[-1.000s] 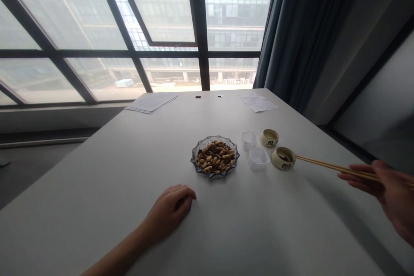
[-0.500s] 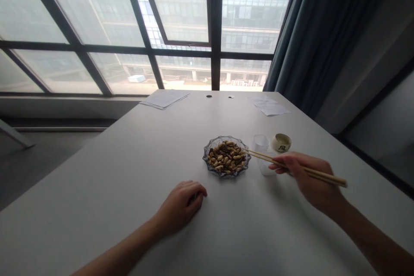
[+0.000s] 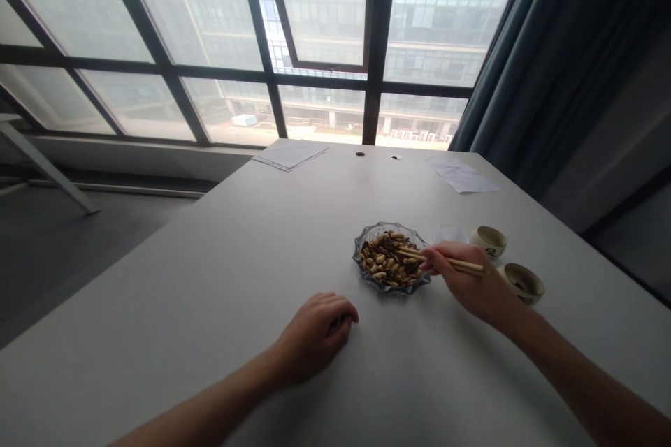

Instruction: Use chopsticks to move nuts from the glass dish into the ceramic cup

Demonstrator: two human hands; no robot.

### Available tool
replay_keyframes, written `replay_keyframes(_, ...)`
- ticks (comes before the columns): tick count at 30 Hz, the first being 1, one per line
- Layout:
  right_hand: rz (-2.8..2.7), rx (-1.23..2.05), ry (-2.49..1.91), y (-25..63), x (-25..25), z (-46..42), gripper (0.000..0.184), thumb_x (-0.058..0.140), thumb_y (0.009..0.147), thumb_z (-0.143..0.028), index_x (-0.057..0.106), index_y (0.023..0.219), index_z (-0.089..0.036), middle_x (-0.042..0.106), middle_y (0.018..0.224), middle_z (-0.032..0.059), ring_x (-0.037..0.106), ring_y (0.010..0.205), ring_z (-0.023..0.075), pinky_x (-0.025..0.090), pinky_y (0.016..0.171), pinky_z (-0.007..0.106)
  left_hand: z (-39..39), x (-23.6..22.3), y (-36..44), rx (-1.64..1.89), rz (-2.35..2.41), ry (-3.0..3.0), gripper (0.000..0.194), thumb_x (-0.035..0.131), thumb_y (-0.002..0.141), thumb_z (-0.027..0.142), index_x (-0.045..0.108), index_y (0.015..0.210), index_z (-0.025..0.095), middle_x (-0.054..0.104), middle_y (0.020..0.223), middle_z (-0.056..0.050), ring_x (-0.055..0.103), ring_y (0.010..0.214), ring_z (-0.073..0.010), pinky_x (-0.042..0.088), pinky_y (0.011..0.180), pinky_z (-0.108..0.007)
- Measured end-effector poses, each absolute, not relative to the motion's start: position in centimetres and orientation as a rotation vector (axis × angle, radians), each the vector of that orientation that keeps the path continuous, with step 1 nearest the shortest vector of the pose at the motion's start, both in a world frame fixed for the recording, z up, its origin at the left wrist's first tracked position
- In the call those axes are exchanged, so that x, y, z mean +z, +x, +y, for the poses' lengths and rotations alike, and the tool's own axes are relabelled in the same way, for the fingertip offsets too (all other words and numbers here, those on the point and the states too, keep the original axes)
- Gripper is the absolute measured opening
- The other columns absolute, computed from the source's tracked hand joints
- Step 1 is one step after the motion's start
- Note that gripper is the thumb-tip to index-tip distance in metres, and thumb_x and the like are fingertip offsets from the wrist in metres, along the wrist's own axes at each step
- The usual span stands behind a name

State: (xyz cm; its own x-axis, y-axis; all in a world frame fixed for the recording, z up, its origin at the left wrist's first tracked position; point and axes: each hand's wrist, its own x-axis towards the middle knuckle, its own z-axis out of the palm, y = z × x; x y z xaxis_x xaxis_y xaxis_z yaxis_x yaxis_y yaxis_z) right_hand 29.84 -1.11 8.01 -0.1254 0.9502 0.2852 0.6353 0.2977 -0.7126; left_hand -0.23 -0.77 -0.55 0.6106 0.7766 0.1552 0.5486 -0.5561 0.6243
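Left hand loosely closed on tabletop at 7 o'clock of glass bowl, nut mix inside now just reached by chopsticks, so likely pinchable, right hand gripping them toward 4, near pot farther out around 3.

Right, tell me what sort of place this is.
Probably an office or meeting room: a big white table with cable holes and stacked paper sheets, beside large framed windows facing another building.
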Motion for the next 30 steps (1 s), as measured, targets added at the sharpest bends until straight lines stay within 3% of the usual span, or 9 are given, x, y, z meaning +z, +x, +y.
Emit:
replay_keyframes(10, -1.912, 0.519, -1.478, 29.0, 9.0, -1.3, 0.043, 0.052, 0.1, -0.047, 0.075, 0.078, -0.018, 0.073, 0.073, 0.0042, 0.065, 0.069, 0.0192, 0.043, 0.064, 0.031, -0.8, -0.5, -0.2, 0.564, 1.063, 2.311, 0.019, 0.056, 0.09, 0.013, 0.069, 0.093, 0.025, 0.069, 0.088, 0.0, 0.06, 0.086, -0.0192, 0.042, 0.083, -0.03)
replay_keyframes(23, -2.025, 0.412, -1.446, 28.1, 8.8, -0.6, 0.046, 0.046, 0.103, -0.043, 0.061, 0.067, -0.019, 0.067, 0.067, 0.0035, 0.059, 0.064, 0.0165, 0.039, 0.063, 0.031, -0.8, -0.2, -0.2, 0.556, 1.047, 2.299, 0.019, 0.053, 0.091, 0.014, 0.069, 0.093, 0.024, 0.07, 0.089, -0.001, 0.06, 0.087, -0.0199, 0.042, 0.085, -0.031)
replay_keyframes(30, -1.834, 0.476, -1.446, 28.8, 7.6, 0.0, 0.05, 0.049, 0.1, -0.053, 0.066, 0.066, -0.021, 0.07, 0.066, 0.0075, 0.068, 0.067, 0.0233, 0.049, 0.06, 0.032, -0.8, -0.4, -0.2, 0.572, 1.041, 2.313, 0.02, 0.053, 0.09, 0.013, 0.069, 0.093, 0.024, 0.07, 0.089, -0.001, 0.06, 0.087, -0.02, 0.043, 0.085, -0.032)
